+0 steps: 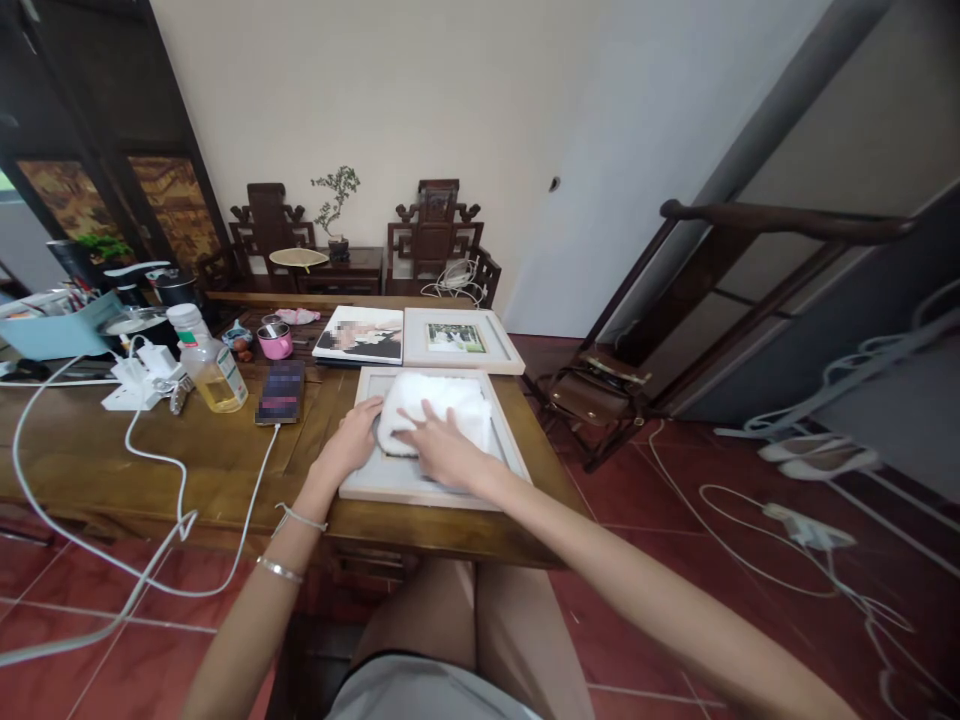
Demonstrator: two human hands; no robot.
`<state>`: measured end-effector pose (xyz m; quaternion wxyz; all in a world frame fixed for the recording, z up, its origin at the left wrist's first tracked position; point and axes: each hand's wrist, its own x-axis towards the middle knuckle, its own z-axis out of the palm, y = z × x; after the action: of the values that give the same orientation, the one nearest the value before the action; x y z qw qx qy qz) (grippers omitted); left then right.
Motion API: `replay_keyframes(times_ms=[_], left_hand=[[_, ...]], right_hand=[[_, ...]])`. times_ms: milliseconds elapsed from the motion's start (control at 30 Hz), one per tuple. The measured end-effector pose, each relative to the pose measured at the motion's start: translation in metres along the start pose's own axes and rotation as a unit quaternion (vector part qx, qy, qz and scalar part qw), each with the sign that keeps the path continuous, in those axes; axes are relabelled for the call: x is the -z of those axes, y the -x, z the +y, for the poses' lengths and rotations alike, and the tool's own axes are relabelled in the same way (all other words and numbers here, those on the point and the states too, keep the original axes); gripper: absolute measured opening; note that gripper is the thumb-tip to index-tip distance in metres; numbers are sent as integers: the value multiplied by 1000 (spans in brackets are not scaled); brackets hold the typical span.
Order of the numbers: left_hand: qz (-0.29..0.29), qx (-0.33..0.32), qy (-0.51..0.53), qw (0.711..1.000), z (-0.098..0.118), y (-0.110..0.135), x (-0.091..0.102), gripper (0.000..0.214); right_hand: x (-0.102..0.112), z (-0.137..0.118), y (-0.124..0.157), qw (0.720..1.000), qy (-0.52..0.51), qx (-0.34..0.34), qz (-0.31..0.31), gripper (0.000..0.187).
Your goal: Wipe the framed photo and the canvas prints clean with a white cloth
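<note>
Under the right hand (442, 452), cloth (450, 398) is pressed flat on frame (390, 482), fingers spread, nothing clasped. Just left of it, left hand (346, 442) is laid slack on the frame's rail, fingertips at cloth's edge. Further left, phone (281, 392) is seen.

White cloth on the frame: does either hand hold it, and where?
Not visibly gripped: the right hand lies flat on the cloth near its front edge; the left hand rests on the frame, left side.

White folded cloth (439, 405) and right hand (446, 455) cover the middle of the near pale wooden picture frame (390, 482). Dark flat phone (281, 392) screen's just blur, and the clear plastic bottle (214, 375) label's too tiny to read.
</note>
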<state>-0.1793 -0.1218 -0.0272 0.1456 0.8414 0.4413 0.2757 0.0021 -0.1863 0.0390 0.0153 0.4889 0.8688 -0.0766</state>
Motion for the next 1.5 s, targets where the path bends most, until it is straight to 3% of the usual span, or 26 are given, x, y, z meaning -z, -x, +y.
replay_keyframes(times_ms=[100, 167, 233, 333, 500, 600, 733, 833, 933, 1033, 1167, 1300, 1433, 1500], left_hand=[[1, 21, -18, 1000, 4, 1, 0, 55], [0, 22, -24, 999, 6, 3, 0, 55], [0, 20, -24, 1000, 6, 3, -1, 55], [2, 16, -22, 1000, 4, 4, -1, 54], [4, -17, -9, 1000, -1, 2, 0, 54], [6, -14, -17, 1000, -1, 1, 1, 54], [-2, 8, -35, 999, 1, 2, -1, 53], [-11, 15, -43, 999, 1, 2, -1, 56], [-32, 13, -50, 998, 1, 2, 0, 62], [-41, 12, -54, 998, 1, 2, 1, 65], [-26, 13, -45, 999, 0, 1, 1, 66], [-2, 20, -30, 999, -2, 1, -2, 64], [7, 21, -23, 999, -3, 1, -6, 61], [6, 27, -22, 999, -1, 1, -6, 59]], right_hand=[[8, 3, 33, 995, -57, 55, -69, 72], [13, 14, 40, 992, -71, 39, -95, 72], [14, 24, 31, 995, -50, -12, -82, 70], [8, 30, -1, 996, 13, -88, -8, 66], [-2, 21, -37, 997, 36, -62, 34, 67], [-1, 16, -18, 1000, 12, 1, 18, 71], [8, 12, 38, 994, -33, 94, -35, 72], [18, 19, 66, 993, -57, 77, -66, 69], [23, 39, 60, 997, -33, 8, -73, 65], [21, 61, 30, 997, 46, -60, -20, 64], [12, 69, 3, 992, 98, -77, 32, 63], [7, 50, 29, 997, 66, -26, 18, 63], [18, 34, 72, 998, -23, 31, -55, 67], [24, 32, 76, 995, -57, 32, -77, 68]])
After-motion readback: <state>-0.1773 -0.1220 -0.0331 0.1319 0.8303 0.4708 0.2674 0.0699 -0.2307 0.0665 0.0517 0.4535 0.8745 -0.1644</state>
